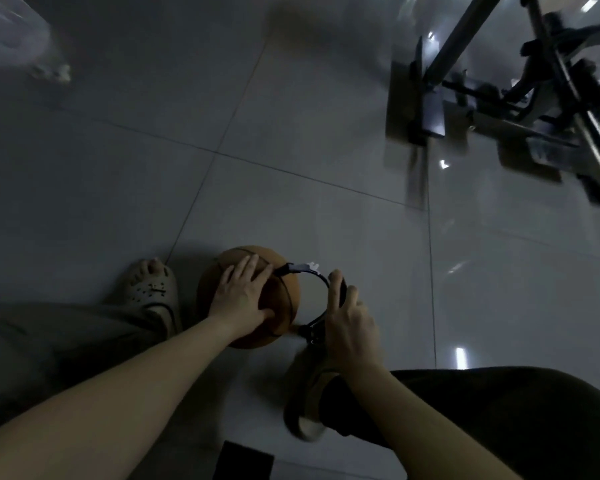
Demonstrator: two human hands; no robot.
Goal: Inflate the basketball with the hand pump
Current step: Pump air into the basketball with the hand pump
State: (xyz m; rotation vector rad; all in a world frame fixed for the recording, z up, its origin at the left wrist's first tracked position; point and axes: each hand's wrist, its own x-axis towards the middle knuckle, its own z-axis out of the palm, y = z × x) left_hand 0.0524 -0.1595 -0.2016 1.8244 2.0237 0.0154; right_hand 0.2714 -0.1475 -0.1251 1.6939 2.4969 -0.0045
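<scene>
Dim, murky view; glare streaks on glossy floor (326, 133), blurred, warped edges.

Orange basketball (278, 296) w/ black seams, black pump (342, 291).

The left hand (241, 292) lies flat on top of the basketball (279, 306), fingers straight and spread, its bare forearm coming in from the ball's near left. The right hand (349, 320) sits just right of the ball, fingers curled round the hand pump (342, 291), wrist straight
</scene>
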